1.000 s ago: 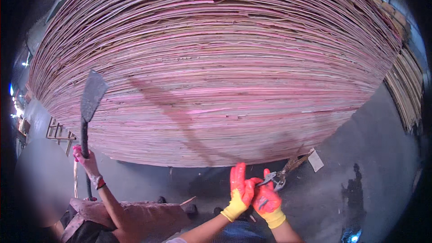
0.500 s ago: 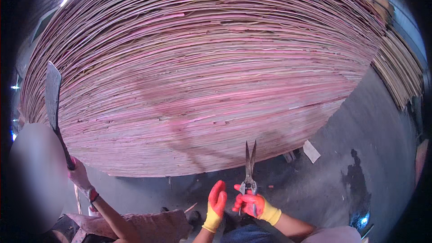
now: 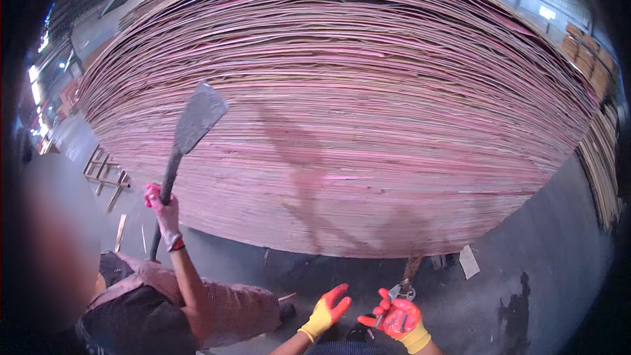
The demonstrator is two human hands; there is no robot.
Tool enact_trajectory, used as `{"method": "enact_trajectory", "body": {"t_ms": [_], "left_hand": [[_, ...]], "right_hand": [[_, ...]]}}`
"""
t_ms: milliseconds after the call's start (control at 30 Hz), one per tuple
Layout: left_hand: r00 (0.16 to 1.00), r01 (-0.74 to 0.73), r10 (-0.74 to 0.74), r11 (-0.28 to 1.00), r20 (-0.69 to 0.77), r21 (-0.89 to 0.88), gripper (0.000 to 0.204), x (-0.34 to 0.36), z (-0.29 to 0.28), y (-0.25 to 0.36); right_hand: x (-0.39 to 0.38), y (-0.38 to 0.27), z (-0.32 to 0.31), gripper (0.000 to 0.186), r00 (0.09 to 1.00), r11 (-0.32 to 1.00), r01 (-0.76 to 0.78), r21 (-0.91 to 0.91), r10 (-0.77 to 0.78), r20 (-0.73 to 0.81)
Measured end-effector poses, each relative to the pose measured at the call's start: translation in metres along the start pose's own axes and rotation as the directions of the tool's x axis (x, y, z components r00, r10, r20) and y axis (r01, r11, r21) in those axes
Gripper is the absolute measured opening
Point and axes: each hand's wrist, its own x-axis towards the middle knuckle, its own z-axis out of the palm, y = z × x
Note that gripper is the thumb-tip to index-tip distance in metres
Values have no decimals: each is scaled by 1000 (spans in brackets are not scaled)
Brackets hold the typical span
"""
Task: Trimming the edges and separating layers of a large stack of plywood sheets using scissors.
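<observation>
Right hand (image 3: 398, 319), red-and-yellow glove, is closed around the handles of a pair of shears (image 3: 393, 294); blades point up and slightly left, tips just short of the bottom edge of the stack. Left hand (image 3: 327, 311), same kind of glove, is open with fingers spread, holding nothing, just left of the shears.

Step, as I read it: trimming loose bits off the face of the veneer stack (image 3: 368, 125), tool between cuts. A ragged strip (image 3: 412, 266) hangs off the lower edge just above the right hand, likely the piece in hand. Next move calls for lifting the blades up to that strip, with the free left hand steadying it clear of the cutting line.

Further left, a co-worker's gloved hand (image 3: 164, 213) grips the handle of a broad flat scraper (image 3: 197, 115), blade raised against the stack face. Keep clear of its swing.

Surface: stack is many thin pinkish sheets with wavy, uneven edges, filling most of the view above the hands; shadows of arms and tools fall across it. Floor under it is dark grey concrete with a pale scrap (image 3: 469, 261) lying right of the hands and splinters off to the left.

Room: shed-like hall, bright roof lights, more stacked sheets (image 3: 591, 66) far right, wooden frames (image 3: 105, 174) far left.
</observation>
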Motion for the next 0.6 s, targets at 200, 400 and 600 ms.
{"method": "enact_trajectory", "body": {"t_ms": [200, 400, 600], "left_hand": [[997, -83, 81, 987, 20, 134, 59, -3, -2, 17], [995, -101, 100, 983, 16, 152, 58, -3, -9, 14], [992, -125, 127, 988, -14, 87, 59, -3, -21, -3]], "right_hand": [[-12, 3, 33, 49, 991, 985, -16, 170, -7, 134], [-12, 16, 43, 50, 989, 1000, 14, -2, -13, 144], [-5, 25, 49, 46, 994, 995, -11, 101, 0, 107]]}}
